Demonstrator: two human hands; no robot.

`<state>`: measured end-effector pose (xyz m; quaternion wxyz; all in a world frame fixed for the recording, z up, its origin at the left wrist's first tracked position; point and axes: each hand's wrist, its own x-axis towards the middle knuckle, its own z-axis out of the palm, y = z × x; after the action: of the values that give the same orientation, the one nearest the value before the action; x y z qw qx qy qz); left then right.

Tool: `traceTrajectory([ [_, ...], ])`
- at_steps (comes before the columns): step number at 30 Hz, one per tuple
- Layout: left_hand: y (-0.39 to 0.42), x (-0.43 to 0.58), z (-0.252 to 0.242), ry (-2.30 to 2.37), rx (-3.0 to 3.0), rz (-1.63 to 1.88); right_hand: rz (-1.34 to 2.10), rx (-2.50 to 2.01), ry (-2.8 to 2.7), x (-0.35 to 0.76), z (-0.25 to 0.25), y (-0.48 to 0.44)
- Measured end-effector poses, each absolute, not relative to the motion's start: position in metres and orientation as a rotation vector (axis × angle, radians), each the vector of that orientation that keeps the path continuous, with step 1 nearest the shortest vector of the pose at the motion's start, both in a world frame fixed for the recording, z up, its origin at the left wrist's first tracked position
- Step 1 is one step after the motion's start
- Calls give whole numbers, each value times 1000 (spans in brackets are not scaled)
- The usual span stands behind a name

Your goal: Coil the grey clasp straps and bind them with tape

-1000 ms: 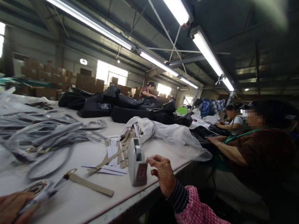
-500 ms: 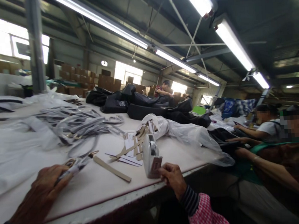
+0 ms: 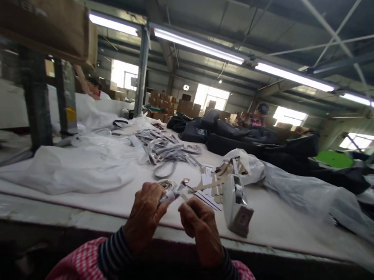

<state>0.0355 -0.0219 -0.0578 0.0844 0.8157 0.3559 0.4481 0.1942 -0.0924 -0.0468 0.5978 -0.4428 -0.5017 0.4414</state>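
My left hand [image 3: 147,211] is closed around a bundled grey strap [image 3: 172,195] with gold-coloured metal fittings at its end. Close beside it, my right hand [image 3: 201,224] has its fingers pinched together; whatever they hold is too small or hidden to make out. A white tape dispenser [image 3: 236,209] stands on the table to the right of that hand, apart from it. Behind the dispenser lie beige strips and white strips [image 3: 206,179], partly inside a clear plastic bag [image 3: 254,166]. A heap of loose grey straps [image 3: 167,150] lies farther back.
White plastic sheeting [image 3: 80,168] covers the table's left part. Black bags [image 3: 232,143] are piled along the back. A metal post [image 3: 36,99] rises at the left, beneath a brown carton [image 3: 38,29]. The table's front edge [image 3: 93,219] runs before me. Two people are farther off.
My right hand has left the tape dispenser and come over beside my left hand. The left hand still holds the strap. The view has swung left.
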Motion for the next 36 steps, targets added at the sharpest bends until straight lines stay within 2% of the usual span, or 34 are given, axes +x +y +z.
traceTrajectory([
  [9,-27,42,-61,1199,2699,1435,962,-1115,-1193,184,-45,-69],
  [17,-21,44,-64,1179,2671,1562,849,-1231,-1230,183,-49,-53],
  [25,-22,41,-66,1225,2424,1382,770,-1219,-1304,182,-55,-50],
  [29,-29,39,-55,1219,2218,1328,891,-1189,-1326,179,-59,-46],
  [36,-12,29,-41,1082,1862,997,868,-1062,-1340,181,-79,-44],
])
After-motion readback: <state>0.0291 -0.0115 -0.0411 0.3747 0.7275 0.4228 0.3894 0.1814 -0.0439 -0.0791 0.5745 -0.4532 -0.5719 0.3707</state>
